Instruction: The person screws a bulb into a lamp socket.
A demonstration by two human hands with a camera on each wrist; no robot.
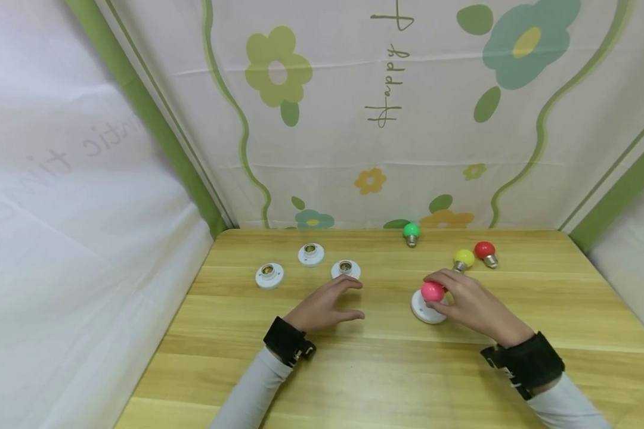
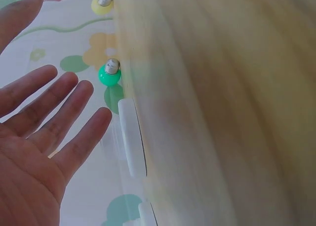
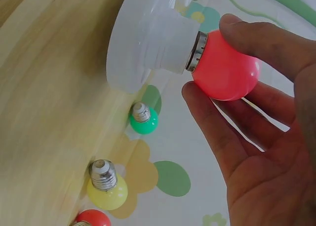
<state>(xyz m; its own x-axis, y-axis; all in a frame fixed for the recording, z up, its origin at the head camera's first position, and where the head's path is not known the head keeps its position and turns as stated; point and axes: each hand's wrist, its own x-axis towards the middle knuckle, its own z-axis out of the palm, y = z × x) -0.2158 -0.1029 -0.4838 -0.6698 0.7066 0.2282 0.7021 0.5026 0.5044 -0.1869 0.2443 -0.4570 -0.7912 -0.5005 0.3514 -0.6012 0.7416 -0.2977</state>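
My right hand (image 1: 474, 301) pinches a pink light bulb (image 1: 432, 291) between thumb and fingers. In the right wrist view the metal base of this bulb (image 3: 224, 67) sits at the mouth of a white lamp socket (image 3: 148, 43), with a little of the metal showing. That socket's round base (image 1: 428, 310) rests on the table. My left hand (image 1: 322, 304) hovers over the table with fingers spread and nothing held. Just beyond its fingertips stands another white socket (image 1: 346, 269), partly covered by the hand in the head view.
Two more white sockets, one at the left (image 1: 269, 276) and one farther back (image 1: 310, 254), stand on the wooden table (image 1: 354, 381). Green (image 1: 411, 232), yellow (image 1: 464, 258) and red (image 1: 485, 250) bulbs lie toward the back right. A printed curtain (image 1: 333, 137) borders the rear edge.
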